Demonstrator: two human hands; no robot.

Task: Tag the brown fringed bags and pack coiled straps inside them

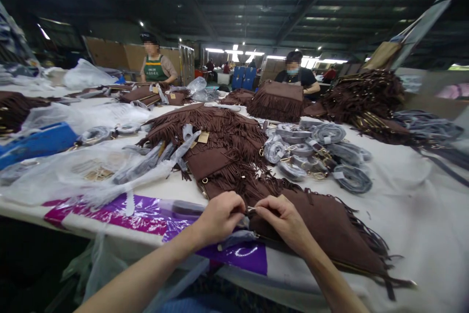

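My left hand and my right hand come close together above the near table edge, fingertips pinched. Between them runs a thin pale string, with an end at each hand. A brown fringed bag lies flat under and beside my right hand, its zipper edge toward me. Just below my left hand is a plastic-wrapped strap piece. Beyond my hands, another brown bag with a gold ring overlaps a heap of fringed bags. A tan paper tag rests on that heap.
Coiled wrapped straps lie right of the heap. On the left are clear plastic bags, a blue bin and a shiny purple sheet along the table edge. Two co-workers stand across the table, near more stacked bags.
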